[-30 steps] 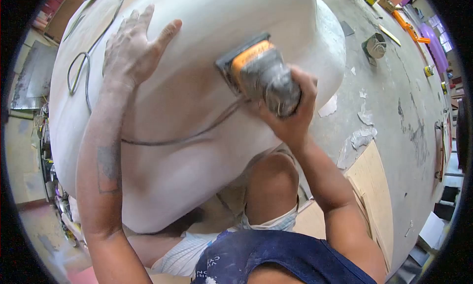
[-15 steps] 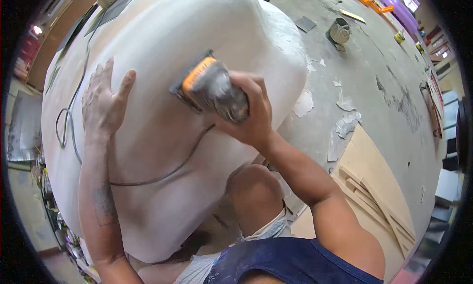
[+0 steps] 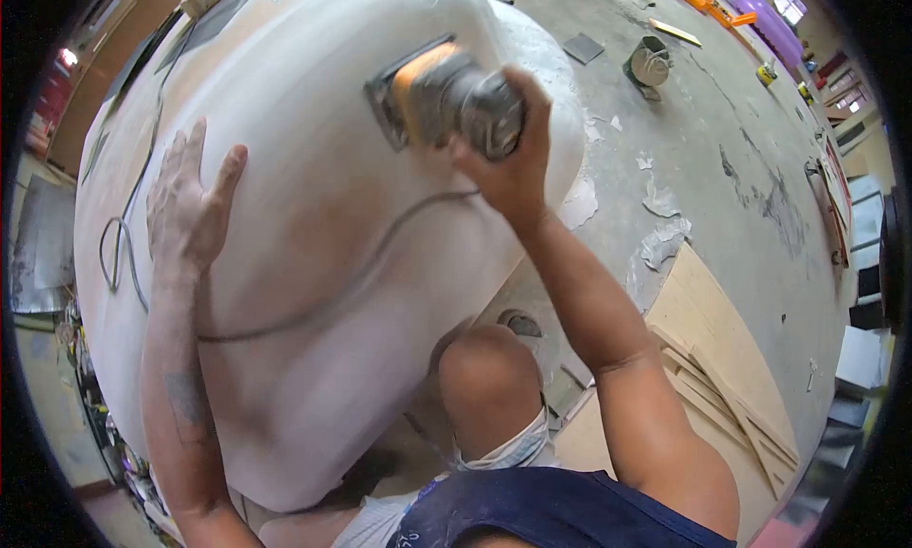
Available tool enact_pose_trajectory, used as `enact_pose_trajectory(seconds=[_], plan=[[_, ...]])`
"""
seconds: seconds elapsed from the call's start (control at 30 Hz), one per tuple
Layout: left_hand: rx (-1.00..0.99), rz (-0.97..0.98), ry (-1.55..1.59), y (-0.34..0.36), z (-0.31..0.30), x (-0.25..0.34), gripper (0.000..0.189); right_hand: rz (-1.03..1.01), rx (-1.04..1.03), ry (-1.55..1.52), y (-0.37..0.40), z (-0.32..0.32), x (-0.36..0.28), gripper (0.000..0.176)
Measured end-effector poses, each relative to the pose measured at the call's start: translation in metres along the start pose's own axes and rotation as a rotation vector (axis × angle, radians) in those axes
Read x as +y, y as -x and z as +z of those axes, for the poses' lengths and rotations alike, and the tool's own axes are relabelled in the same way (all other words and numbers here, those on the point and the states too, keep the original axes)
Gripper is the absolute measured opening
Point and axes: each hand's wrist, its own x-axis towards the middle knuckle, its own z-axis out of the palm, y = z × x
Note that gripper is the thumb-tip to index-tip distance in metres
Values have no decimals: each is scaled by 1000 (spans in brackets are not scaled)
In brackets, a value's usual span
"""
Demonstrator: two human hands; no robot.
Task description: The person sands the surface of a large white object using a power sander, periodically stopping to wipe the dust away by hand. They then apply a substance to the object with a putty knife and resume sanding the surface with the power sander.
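Note:
A large white rounded form (image 3: 313,216) with a smooth, dusty surface fills the view in front of me. On its left side my left hand (image 3: 190,197) lies flat, fingers stretched and thumb apart. My right hand (image 3: 518,149) is wrapped round the body of an orange and black electric sander (image 3: 456,97), whose square pad faces the form's upper middle. From the sander a dark power cord (image 3: 351,296) trails across the surface, passes by my left forearm and loops on the far left. Faint pinkish-brown patches show through the white near the middle.
On the grey floor to the right stands a tin can (image 3: 651,64), with a dark square sheet (image 3: 583,47) near it. White flakes (image 3: 662,244) are scattered beside the form. Plywood (image 3: 698,292) with several thin wood strips (image 3: 727,396) lies by my right arm.
The sander in my right hand has moved up and to the right across the form, drawing the cord along. My left hand stays flat at nearly the same spot.

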Motion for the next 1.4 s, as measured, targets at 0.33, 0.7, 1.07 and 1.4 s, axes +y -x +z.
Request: enact_pose_trajectory(seconds=[0.33, 0.7, 1.07, 1.4], plan=[[61, 10, -40, -8, 13, -13, 96, -60, -54, -4, -12, -3, 13, 89], [76, 62, -20, -5, 21, -18, 93, -149, -55, 50, -18, -8, 34, 90], [123, 58, -35, -9, 24, -22, 95, -67, -103, -87, 6, -24, 46, 87], [116, 42, -49, -7, 23, -21, 96, -71, -93, -29, -18, -10, 25, 89]])
